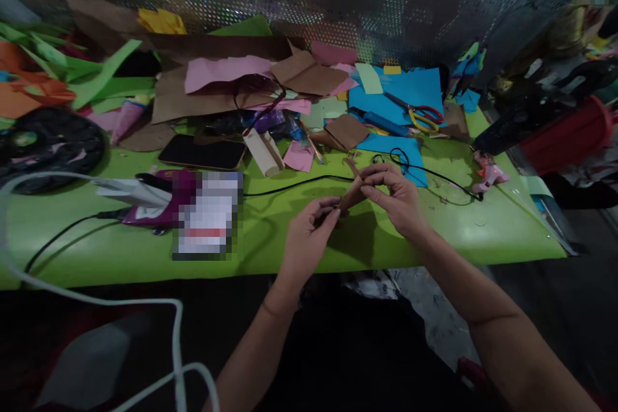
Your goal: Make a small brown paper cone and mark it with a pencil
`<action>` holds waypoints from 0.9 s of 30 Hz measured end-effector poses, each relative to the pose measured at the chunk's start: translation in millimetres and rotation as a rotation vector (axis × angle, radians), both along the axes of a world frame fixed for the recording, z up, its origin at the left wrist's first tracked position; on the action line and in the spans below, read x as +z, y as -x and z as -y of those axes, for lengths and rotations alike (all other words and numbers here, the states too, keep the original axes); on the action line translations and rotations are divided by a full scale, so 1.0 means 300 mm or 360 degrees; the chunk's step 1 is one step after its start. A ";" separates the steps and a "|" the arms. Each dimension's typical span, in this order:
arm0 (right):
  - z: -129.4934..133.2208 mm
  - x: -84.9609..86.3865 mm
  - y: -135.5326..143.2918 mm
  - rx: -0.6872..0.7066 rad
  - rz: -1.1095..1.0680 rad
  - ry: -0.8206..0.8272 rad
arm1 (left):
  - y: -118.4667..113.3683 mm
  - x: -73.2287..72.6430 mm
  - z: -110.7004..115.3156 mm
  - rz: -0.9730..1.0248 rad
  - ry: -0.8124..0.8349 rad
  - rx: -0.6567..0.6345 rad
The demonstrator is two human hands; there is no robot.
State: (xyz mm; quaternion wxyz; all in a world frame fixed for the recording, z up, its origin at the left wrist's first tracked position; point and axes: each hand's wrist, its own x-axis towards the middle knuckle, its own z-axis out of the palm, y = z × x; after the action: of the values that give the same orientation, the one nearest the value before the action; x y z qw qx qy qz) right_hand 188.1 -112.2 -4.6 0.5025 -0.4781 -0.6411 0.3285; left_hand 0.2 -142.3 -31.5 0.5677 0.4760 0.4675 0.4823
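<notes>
Two hands — the left [311, 232] and the right [392, 196], fingers curled and pinched nearly closed — hold a folded brown paper strip [351, 193] between them, above the near edge of the green table [458, 232]. Bare green surface lies right of the right hand, out to the table's corner, and between the left hand and the blurred-out phone-like item [210, 215]. Beyond, scissors [418, 112] rest on blue paper [393, 90]; a dark round tray [51, 148] at far left holds pink scraps [67, 158].

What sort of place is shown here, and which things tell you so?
Probably a craft workspace: scissors, a pencil and piled sheets of coloured paper lie on a green table.
</notes>
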 end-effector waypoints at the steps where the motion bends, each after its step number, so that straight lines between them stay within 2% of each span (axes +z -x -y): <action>1: 0.000 0.000 -0.001 -0.0007 -0.0006 -0.0009 | 0.002 0.004 -0.001 0.0002 0.0011 -0.0017; 5: -0.002 -0.003 -0.003 -0.0027 -0.0057 -0.0038 | 0.021 0.028 -0.013 -0.0023 0.0079 -0.0118; 11: -0.003 -0.009 -0.005 0.0012 -0.0124 -0.0105 | 0.042 0.051 -0.037 0.0002 0.0222 -0.0388; 19: 0.002 -0.002 -0.002 -0.0001 -0.0069 -0.0113 | 0.037 0.043 -0.037 -0.0035 0.0248 -0.0425; 23: 0.006 0.004 0.001 -0.0029 -0.0038 -0.0137 | 0.036 0.033 -0.030 -0.0227 0.0140 -0.0395; 27: 0.009 0.010 0.004 -0.0073 0.0042 -0.0170 | 0.035 0.043 -0.021 -0.0667 -0.0128 -0.0306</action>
State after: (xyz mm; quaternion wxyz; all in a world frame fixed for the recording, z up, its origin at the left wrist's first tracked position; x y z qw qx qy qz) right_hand 186.9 -115.0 -1.7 0.5262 -0.4695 -0.6531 0.2759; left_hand -10.2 -135.8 -18.6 0.4821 0.6304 0.5080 0.3348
